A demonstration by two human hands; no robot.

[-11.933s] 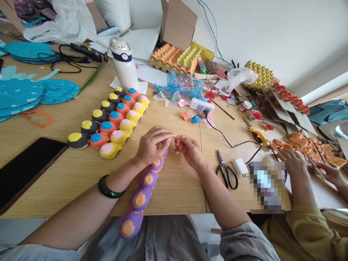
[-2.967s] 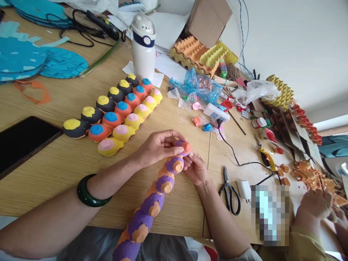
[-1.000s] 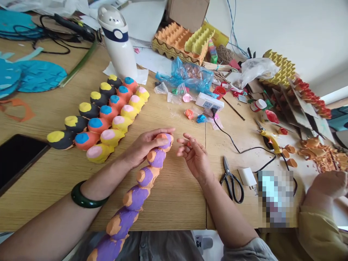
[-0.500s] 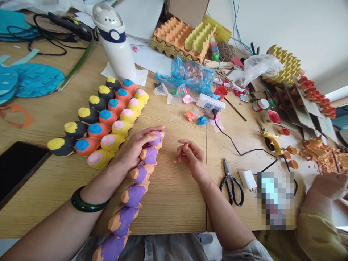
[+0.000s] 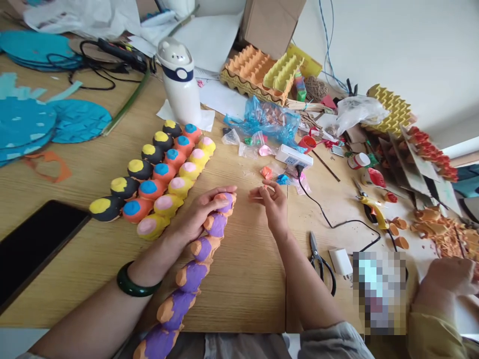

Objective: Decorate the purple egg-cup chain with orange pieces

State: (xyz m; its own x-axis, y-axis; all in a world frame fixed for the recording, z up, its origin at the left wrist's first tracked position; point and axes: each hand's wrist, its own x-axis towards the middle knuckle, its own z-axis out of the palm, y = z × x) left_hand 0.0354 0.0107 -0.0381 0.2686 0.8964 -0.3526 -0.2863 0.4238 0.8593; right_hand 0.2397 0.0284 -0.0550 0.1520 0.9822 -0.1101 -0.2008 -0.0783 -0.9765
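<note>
Six bumps show on the purple strip (image 5: 192,275) in the head view, each with an orange patch. It slants from the left hand (image 5: 196,214) down past the near edge of the table (image 5: 247,284), and its lower end runs out of sight at the bottom. The left hand is clamped on the far end, thumb on top and fingers behind; held there, the end is probably steadied while most of the strip is left uncovered. The patches face left, so the strip seems to be turned on its side. The right hand (image 5: 276,207) is just beside that end but apart from it, thumb near the fingers; whether they pinch a small bit of something I cannot tell.

Three finished-looking strips lie side by side left of the hands: a black strip (image 5: 139,172), an orange strip (image 5: 163,172) and a yellow strip (image 5: 181,185), perhaps lined up there to be out of the way. Beyond the right hand, an orange lump (image 5: 267,172) and a blue lump (image 5: 283,179) sit near the power strip (image 5: 294,156), likely for easy reach. The scissors (image 5: 316,258) lie beside the right forearm, which partly hides them.
</note>
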